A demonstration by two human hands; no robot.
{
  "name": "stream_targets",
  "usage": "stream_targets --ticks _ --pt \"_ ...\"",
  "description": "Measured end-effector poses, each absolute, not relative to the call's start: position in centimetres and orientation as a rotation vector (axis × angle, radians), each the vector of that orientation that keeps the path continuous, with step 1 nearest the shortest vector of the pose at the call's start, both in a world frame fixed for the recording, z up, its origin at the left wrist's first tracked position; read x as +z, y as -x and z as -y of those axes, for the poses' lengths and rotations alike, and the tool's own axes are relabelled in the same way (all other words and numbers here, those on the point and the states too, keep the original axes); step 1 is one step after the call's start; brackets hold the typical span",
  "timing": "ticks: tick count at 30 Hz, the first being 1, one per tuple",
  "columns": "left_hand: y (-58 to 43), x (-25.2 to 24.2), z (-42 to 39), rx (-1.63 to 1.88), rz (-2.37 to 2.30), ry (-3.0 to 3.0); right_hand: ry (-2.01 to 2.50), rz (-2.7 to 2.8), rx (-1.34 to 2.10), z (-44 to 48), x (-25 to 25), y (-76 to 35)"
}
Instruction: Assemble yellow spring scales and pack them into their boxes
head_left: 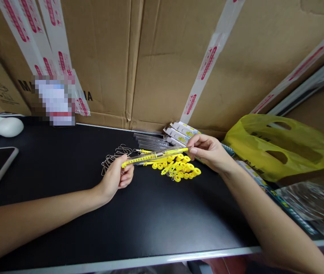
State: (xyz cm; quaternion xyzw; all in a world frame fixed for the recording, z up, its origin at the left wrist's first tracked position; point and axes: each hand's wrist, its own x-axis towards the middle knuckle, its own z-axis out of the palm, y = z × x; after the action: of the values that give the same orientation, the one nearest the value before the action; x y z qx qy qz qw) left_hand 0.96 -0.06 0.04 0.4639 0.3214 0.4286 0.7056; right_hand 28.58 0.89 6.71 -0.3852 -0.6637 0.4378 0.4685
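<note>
Yellow rod (pixel 154 155) held at both ends just above the black tabletop (pixel 156 220).
The left hand (pixel 118 177) has its grip closed around the lower end, and the right hand (pixel 209 152) pinches the higher end with its fingertips; beneath lies a pile of yellow parts (pixel 180 167), with wire clips (pixel 113 156) just beside the left hand and a yellow bag (pixel 278 152) to the right.
</note>
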Motion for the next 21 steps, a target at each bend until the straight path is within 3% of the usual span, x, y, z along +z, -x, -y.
stream_targets --ticks 21 --pt "-0.9 0.2 0.1 0.906 -0.708 -1.000 0.937 1.687 1.071 -0.2 6.5 -27.5"
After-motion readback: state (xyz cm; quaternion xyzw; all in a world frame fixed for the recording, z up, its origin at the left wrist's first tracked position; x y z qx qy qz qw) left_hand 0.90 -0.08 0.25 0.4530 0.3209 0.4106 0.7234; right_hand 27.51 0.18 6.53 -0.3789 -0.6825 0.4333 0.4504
